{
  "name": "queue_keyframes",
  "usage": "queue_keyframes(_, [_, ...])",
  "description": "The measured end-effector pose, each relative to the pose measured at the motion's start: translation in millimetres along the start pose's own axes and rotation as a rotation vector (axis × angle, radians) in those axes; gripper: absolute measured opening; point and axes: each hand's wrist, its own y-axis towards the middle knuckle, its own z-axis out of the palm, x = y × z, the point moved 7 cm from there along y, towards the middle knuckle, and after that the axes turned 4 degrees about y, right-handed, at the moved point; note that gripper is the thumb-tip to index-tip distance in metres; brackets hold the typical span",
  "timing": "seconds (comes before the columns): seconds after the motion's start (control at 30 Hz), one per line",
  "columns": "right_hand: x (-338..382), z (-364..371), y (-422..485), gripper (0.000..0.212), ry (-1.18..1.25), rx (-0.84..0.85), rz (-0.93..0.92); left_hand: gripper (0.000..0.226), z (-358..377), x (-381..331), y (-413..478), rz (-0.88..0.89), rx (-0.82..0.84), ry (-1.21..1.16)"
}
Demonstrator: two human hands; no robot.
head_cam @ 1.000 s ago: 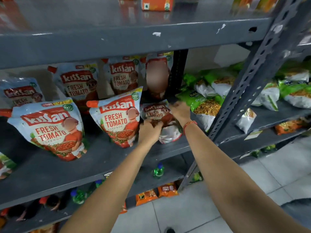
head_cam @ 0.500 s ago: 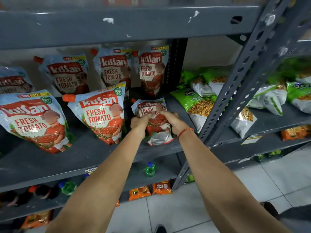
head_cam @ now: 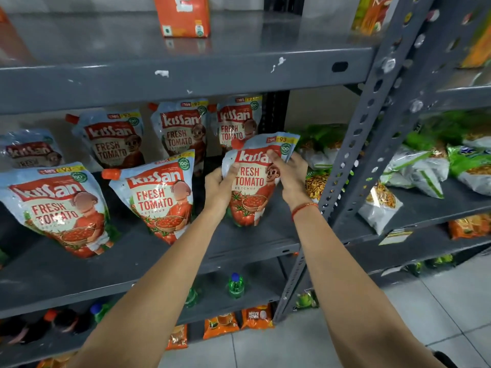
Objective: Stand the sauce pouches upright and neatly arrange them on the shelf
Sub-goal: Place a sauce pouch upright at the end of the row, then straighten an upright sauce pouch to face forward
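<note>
Head camera looks down two bare forearms reaching in to the middle shelf (head_cam: 164, 251). Both hands grasp one ketchup pouch (head_cam: 255, 181) at the shelf's right end: the left hand (head_cam: 219, 187) wraps its left edge, thumb across the front, and the right hand (head_cam: 291, 176) clasps the right edge, thumb on the red label; a red thread bracelet (head_cam: 304, 208) circles that wrist. The pouch stands upright, its base on or just above the shelf; I cannot tell which.

To its left stand two more front-row pouches, the middle pouch (head_cam: 159, 195) and the left pouch (head_cam: 58, 208), both leaning left. Behind them four back-row pouches (head_cam: 180, 131) stand against the wall, seven pouches in all. Further right, past the perforated upright (head_cam: 353, 144), lie green snack bags (head_cam: 425, 166), too jumbled to count. On the shelf above sits one orange carton (head_cam: 183, 14).
</note>
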Motion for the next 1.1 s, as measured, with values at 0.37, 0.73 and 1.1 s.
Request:
queue_keyframes(0.37, [-13.3,5.2,-8.6,0.018,0.027,0.014,0.006,0.035,-5.5,28.8,-14.3,-0.036,0.069,-0.046])
queue_keyframes(0.73, [-74.8,-18.6,-39.2,0.043,-0.208,0.173,0.145,0.069,6.3,75.6,-30.9,-0.117,0.324,0.335])
queue_keyframes(1.1, [-82.7,-38.2,-71.7,0.073,-0.155,-0.003,0.126,0.067,18.1,70.6,-62.0,-0.017,0.310,0.389])
